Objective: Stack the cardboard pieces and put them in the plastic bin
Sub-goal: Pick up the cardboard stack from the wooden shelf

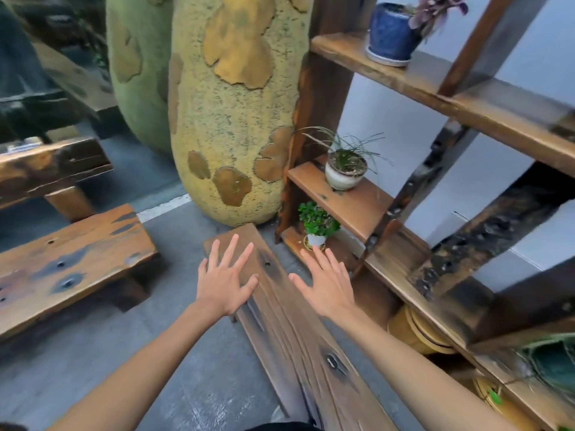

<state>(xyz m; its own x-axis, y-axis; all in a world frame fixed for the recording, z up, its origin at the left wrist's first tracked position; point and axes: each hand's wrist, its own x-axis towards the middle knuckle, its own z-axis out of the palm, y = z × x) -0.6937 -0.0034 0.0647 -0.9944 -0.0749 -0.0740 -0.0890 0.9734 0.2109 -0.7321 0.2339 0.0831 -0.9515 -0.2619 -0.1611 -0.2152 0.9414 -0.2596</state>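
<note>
Cardboard is out of view; left hand (226, 279) and right hand (323, 282) spread empty fingers above a bench (292, 331).

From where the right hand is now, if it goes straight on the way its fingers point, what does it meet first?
Most likely the small white pot of green leaves on the lowest shelf. The right hand has open fingers aimed up-left at it, though depth is unclear and the hand may be higher.

The scene is lit softly and evenly, and only faint shadows are cast on the grey concrete floor (93, 362). Straight lines of the dark wooden shelf unit (466, 101) are bent by wide-angle distortion, and the right edge is smeared by motion blur.
</note>
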